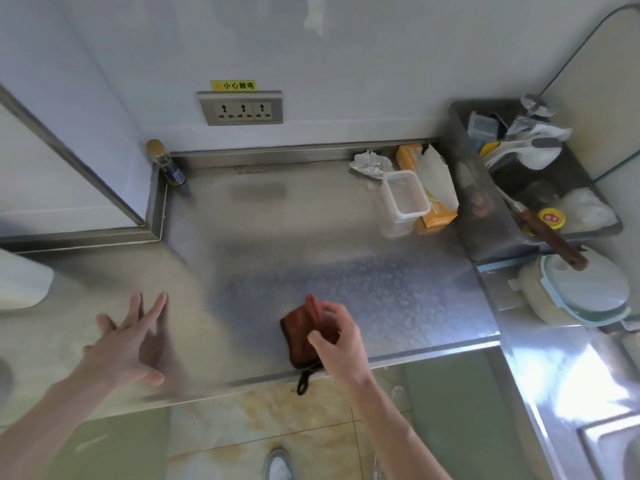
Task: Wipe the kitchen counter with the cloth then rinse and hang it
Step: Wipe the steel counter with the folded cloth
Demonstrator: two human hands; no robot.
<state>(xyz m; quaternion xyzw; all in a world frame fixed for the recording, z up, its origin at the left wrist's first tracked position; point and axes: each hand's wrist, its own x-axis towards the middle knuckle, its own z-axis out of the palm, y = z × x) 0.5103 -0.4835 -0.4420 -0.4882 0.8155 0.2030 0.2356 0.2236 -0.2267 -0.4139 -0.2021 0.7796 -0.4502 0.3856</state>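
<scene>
A dark red-brown cloth [300, 336] lies bunched at the front edge of the steel counter [277, 237], its black hanging loop dangling over the edge. My right hand [337, 336] grips the cloth from above, fingers pinched on its upper fold. My left hand [130, 341] hovers over the counter to the left, fingers spread, holding nothing. Wet droplets cover the counter's middle and right part.
A small bottle [166, 163] stands in the back left corner. A clear plastic box [403, 195], an orange carton [434, 216] and crumpled foil [370, 164] sit at the back right. A steel tray [491, 233] of utensils, a lidded pot [575, 292] and the sink [609, 448] are on the right.
</scene>
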